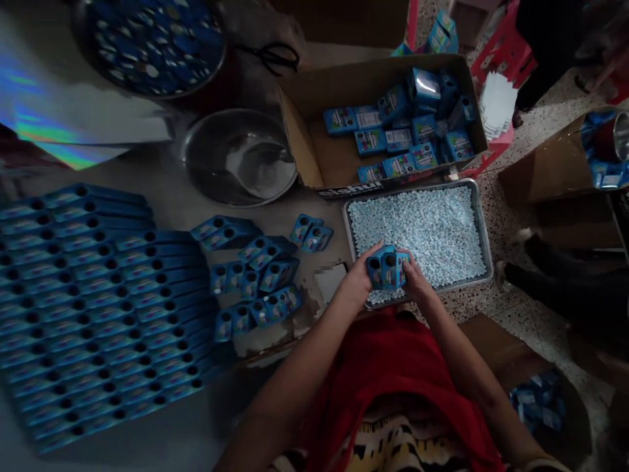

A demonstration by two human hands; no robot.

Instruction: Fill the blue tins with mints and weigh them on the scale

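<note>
Left hand (354, 283) and right hand (417, 278) are closed from either side on a small blue box (387, 269), thumbs and fingers pinching its ends, so neither hand is free. They hold the box just over the near edge of the metal tray (484, 229), above the pale pellets (422, 229) that fill it. The box's dark round openings face up.

Beyond the tray's far edge stands a cardboard carton (304, 137) with closed blue packs (398, 131) heaped in it. Left of the tray lie folded blue boxes (255, 282) in loose clusters. Further left are long rows of flat blue blanks (98, 295). A metal bowl (240, 157) sits beyond the tray and to its left, with scissors (272, 58) past it.

Judging from this, the step in hand is readying one box at the pellets, between the folded stock and the carton. I cannot tell whether it holds any pellets. The next move seems to call for a level grip over the tray, so that anything spilled falls back among the pellets, and for one hand to come free while the other bears the box alone.
</note>
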